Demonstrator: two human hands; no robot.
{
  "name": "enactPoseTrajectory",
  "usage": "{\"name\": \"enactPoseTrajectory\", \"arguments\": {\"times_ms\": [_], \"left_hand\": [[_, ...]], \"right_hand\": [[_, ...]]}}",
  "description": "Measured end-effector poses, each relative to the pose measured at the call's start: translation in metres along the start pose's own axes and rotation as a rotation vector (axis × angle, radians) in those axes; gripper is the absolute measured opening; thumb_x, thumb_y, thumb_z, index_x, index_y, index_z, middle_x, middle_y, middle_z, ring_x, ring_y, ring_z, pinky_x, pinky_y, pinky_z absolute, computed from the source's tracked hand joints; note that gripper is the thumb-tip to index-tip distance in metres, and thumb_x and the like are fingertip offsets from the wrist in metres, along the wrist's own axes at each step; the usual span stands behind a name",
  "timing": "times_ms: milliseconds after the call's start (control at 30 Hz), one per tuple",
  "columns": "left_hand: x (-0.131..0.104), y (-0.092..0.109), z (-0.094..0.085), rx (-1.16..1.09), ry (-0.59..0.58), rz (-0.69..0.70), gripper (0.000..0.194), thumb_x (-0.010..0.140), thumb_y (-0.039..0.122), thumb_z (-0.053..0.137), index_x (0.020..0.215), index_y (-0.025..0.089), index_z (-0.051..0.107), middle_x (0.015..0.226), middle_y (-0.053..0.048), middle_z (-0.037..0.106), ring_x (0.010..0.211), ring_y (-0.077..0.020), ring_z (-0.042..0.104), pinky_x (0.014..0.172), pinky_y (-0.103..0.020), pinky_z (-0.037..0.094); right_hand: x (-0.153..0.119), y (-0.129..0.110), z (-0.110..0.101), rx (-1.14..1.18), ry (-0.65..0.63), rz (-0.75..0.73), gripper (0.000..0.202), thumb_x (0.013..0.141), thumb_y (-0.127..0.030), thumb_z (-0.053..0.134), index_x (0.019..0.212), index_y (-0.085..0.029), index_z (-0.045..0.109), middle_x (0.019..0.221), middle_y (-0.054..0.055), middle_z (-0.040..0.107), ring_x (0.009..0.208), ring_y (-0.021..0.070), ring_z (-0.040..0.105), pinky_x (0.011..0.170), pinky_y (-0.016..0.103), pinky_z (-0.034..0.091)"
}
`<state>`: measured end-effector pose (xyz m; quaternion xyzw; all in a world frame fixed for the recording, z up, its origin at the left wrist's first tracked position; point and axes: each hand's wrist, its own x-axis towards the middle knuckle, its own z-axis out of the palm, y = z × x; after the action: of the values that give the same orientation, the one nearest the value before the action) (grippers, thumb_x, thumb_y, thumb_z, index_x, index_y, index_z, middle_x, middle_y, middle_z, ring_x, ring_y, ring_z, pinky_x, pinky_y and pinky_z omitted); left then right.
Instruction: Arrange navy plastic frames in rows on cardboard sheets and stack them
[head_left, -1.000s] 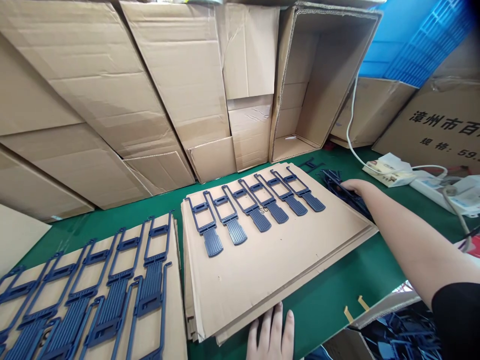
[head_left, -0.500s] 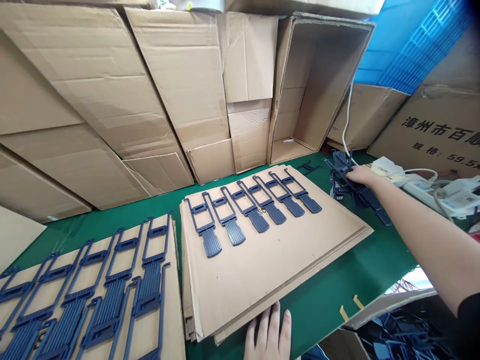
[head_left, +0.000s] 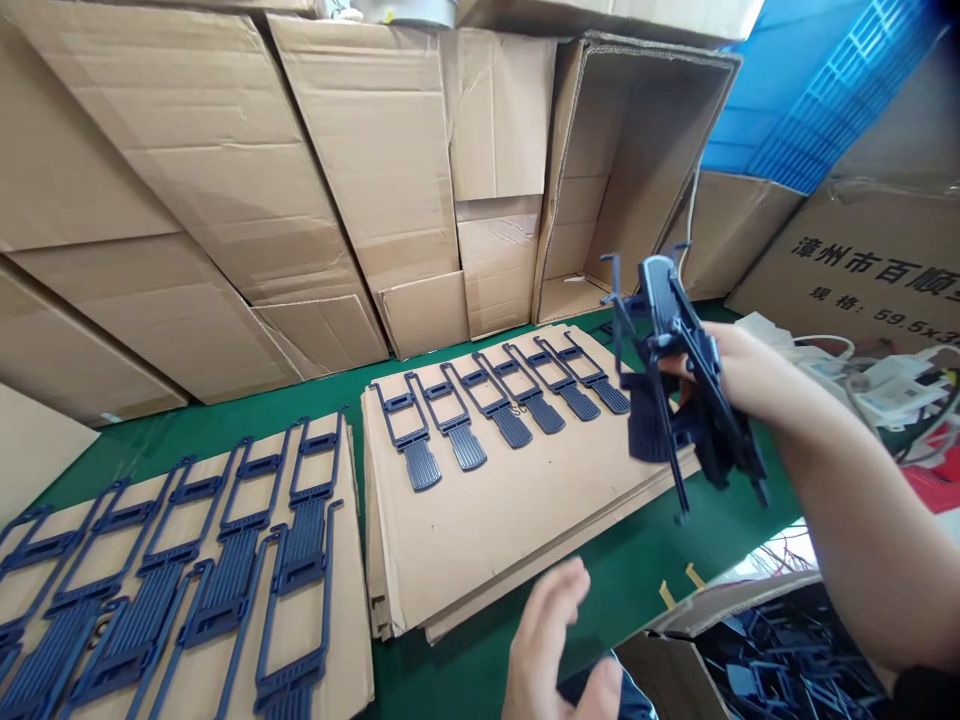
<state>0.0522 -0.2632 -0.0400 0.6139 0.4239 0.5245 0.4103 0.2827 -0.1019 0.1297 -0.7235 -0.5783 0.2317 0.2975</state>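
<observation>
My right hand [head_left: 712, 370] is closed around a bunch of dark blue plastic brackets [head_left: 660, 400], held up over the right edge of a cardboard stack [head_left: 480, 540]. On that stack lies a row of several dark blue brackets [head_left: 514, 425], their ribbed ends toward me. My left hand [head_left: 551, 640] is raised near the table's front edge with thumb and fingers apart, holding nothing. More brackets [head_left: 217, 590] lie in two overlapping rows on another cardboard sheet [head_left: 352, 640] at the left.
Cardboard boxes [head_left: 360, 150] line the back of the green table [head_left: 450, 680], one open box [head_left: 637, 160] among them. Power strips and cables [head_left: 885, 380] lie at the right. A box of loose brackets [head_left: 787, 650] stands below the front edge. A blue crate [head_left: 810, 90] sits at the back right.
My right hand has lifted the bunch of brackets off the table and brought it left toward the cardboard stack. My left hand has risen from the front edge, its fingers now curved.
</observation>
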Motion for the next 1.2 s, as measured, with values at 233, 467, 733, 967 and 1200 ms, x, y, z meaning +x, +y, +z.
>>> {"name": "enactPoseTrajectory", "arguments": {"times_ms": [233,467,733,967,1200], "left_hand": [[0.055,0.035,0.013,-0.802,0.016,-0.281,0.100,0.060,0.058,0.071,0.141,0.022,0.025,0.140,-0.014,0.039,0.129,-0.0303,0.035,0.103,-0.039,0.036],[0.054,0.033,-0.004,-0.823,0.151,-0.392,0.086,0.068,0.035,0.074,0.139,0.031,0.026,0.138,-0.008,0.043,0.126,-0.0275,0.041,0.098,-0.037,0.041],[0.038,0.035,0.007,-0.907,0.336,-0.685,0.070,0.053,0.037,0.082,0.117,0.021,0.058,0.098,-0.008,0.069,0.102,-0.0292,0.060,0.091,-0.041,0.045],[0.031,0.020,0.001,-0.847,0.230,-0.582,0.071,0.048,0.058,0.077,0.108,0.021,0.065,0.101,-0.011,0.068,0.108,-0.0338,0.055,0.095,-0.046,0.042],[0.032,0.030,0.001,-0.808,0.647,-0.671,0.057,0.038,0.058,0.076,0.082,0.022,0.071,0.106,-0.009,0.067,0.115,-0.0329,0.051,0.097,-0.041,0.040]], "right_hand": [[-0.086,-0.021,0.073,0.227,-0.515,-0.195,0.010,0.070,-0.019,0.050,0.079,-0.017,0.055,0.075,0.000,0.061,0.069,0.0140,0.056,0.064,0.022,0.044],[-0.109,-0.040,0.103,-0.164,-0.245,-0.049,0.014,0.076,-0.023,0.042,0.086,-0.020,0.052,0.071,0.004,0.060,0.063,0.0184,0.055,0.053,0.023,0.032],[-0.114,-0.053,0.116,-0.318,-0.290,-0.041,0.034,0.078,-0.016,0.037,0.112,-0.022,0.044,0.077,0.006,0.060,0.069,0.0236,0.057,0.054,0.026,0.031],[-0.128,-0.057,0.120,-0.095,-0.322,-0.205,0.066,0.071,-0.008,0.039,0.136,-0.018,0.031,0.123,0.011,0.048,0.111,0.0264,0.047,0.088,0.038,0.042],[-0.140,-0.056,0.122,0.008,-0.373,-0.426,0.071,0.074,-0.008,0.035,0.141,-0.026,0.025,0.134,0.005,0.040,0.123,0.0237,0.038,0.099,0.043,0.040]]}}
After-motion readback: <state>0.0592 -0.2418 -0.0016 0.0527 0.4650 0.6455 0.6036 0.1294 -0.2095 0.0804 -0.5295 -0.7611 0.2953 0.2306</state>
